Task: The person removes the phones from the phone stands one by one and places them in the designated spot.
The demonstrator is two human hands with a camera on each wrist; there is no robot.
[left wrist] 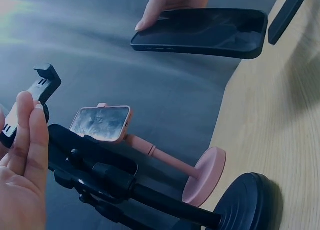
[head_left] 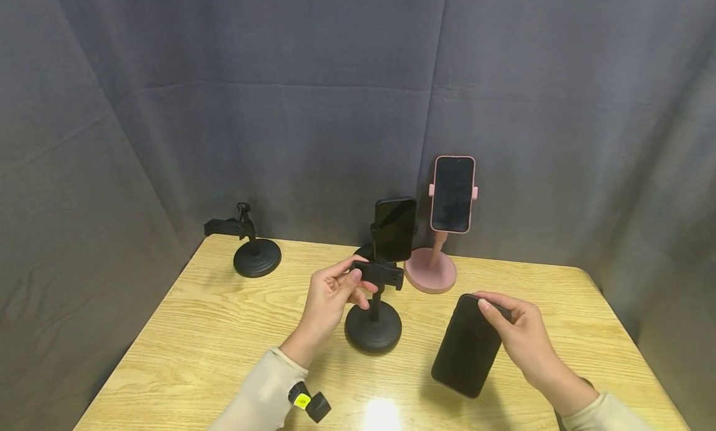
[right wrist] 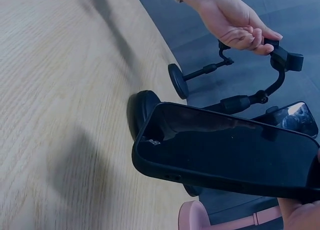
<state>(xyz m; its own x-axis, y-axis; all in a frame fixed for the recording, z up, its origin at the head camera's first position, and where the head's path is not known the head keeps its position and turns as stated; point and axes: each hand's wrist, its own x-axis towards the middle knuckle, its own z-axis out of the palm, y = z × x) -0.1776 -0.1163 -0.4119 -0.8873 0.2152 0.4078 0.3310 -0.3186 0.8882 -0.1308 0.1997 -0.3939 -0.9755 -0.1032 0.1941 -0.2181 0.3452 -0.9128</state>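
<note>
A person's left hand (head_left: 332, 294) pinches one end of the black clamp (head_left: 383, 274) on a desktop phone stand, its round base (head_left: 373, 328) on the wood-grain tabletop (head_left: 190, 331), while the right hand (head_left: 526, 334) holds a black smartphone (head_left: 468, 350) aloft, to the right of that stand. Thumb and fingers of the left hand close on the clamp; those of the right grip the smartphone by its upper end only, the rest hanging tilted and unsupported.

That one-ended hold looks like the chief risk: should the slick case slide or twist, the handset could drop to the wood. A hard push on the clamp might tip the stand, or knock the second black phone (head_left: 394, 229) mounted just behind it.

Surfaces contrast throughout. The held handset is a flat, round-cornered slab with a glossy, reflective screen; the clamp is an angular bar with hooked ends, and the disc-shaped base appears to be ridged plastic. A matte pink stand (head_left: 431, 270) carries a pink-cased phone (head_left: 453, 194) upright at the rear, a black stand with no phone (head_left: 257, 258) stands at far left, and creased gray fabric (head_left: 279, 139) hangs behind.
</note>
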